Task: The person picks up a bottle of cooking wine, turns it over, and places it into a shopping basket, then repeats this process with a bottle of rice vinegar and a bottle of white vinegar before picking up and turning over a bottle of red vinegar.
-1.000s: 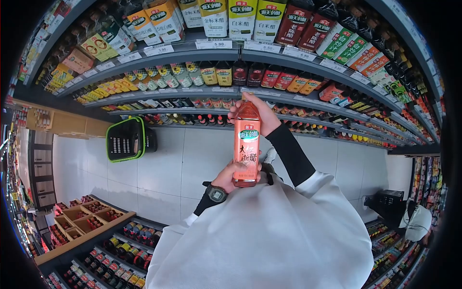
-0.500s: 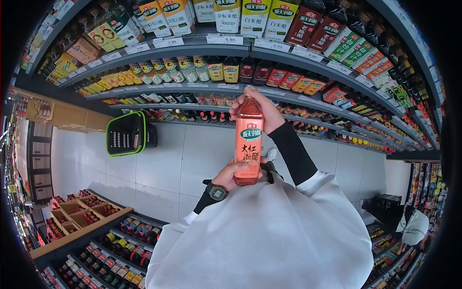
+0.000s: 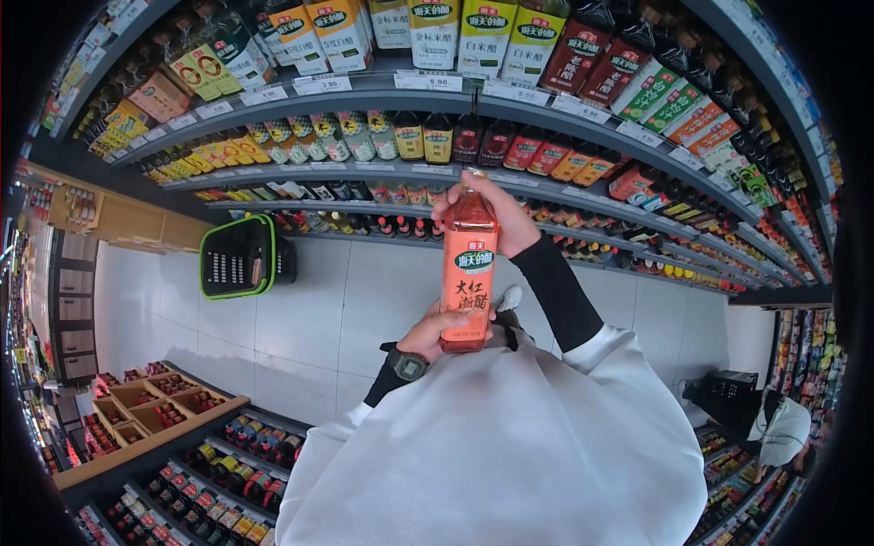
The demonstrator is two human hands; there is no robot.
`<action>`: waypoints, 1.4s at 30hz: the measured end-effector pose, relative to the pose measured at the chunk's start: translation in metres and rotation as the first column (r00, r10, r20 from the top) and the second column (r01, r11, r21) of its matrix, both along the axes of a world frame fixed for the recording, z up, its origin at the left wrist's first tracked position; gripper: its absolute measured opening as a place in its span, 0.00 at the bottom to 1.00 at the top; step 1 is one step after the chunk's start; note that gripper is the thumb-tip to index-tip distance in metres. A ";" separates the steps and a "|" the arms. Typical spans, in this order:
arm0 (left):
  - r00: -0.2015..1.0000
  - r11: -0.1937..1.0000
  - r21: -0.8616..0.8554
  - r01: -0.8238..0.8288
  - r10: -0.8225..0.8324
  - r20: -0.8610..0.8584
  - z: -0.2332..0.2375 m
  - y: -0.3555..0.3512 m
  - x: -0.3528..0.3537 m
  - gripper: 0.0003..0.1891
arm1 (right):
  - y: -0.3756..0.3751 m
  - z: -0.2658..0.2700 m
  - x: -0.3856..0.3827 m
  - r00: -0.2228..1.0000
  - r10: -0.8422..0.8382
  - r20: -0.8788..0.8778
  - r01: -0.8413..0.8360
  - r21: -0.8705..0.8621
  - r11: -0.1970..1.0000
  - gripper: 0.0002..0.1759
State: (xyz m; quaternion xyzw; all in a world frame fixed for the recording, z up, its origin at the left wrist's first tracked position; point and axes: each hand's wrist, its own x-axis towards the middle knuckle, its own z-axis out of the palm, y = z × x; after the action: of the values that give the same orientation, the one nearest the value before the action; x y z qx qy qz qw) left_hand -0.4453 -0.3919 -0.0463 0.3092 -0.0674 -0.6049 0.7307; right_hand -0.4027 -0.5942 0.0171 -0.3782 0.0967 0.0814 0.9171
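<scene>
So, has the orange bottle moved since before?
No, hardly: the bottle keeps its distance from the green basket, left hand at its base, right hand on top.

1 head-worn fisheye view looks down, close to the bottle (image 3: pixel 469 273), facing shelves (image 3: pixel 364 91).

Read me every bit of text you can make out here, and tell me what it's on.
"海天的醋": green oval on the held bottle.
"大红浙醋": same label, below it.
"5.90": price tag, top shelf edge.
"3.90": second price tag, left of it.
"白米醋": shelf bottle, top row.
Other shelf labels and tags: too small or blurred.
</scene>
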 end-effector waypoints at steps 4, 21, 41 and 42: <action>0.987 0.964 0.252 -0.084 0.046 0.152 0.019 -0.001 0.000 0.30 | -0.007 -0.007 -0.003 0.995 -0.053 -0.080 0.037 -0.186 0.982 0.22; 0.951 0.891 -0.454 -0.027 -0.117 -0.285 -0.021 -0.023 -0.012 0.42 | -0.003 -0.009 0.002 0.994 0.003 -0.107 0.014 0.165 0.986 0.27; 0.975 0.972 0.192 -0.133 0.094 0.201 0.012 -0.031 0.003 0.29 | -0.024 -0.008 0.005 0.994 -0.066 -0.084 0.060 -0.067 0.996 0.21; 0.946 0.955 0.251 -0.159 0.074 0.316 0.013 -0.033 0.003 0.30 | -0.025 -0.011 0.005 0.994 -0.065 -0.089 0.058 -0.082 0.995 0.20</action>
State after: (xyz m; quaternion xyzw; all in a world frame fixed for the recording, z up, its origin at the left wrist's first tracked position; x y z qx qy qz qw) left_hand -0.4423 -0.4252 -0.0330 0.4994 -0.0758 -0.5091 0.6969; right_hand -0.3975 -0.6187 0.0061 -0.4070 0.1534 0.0666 0.8980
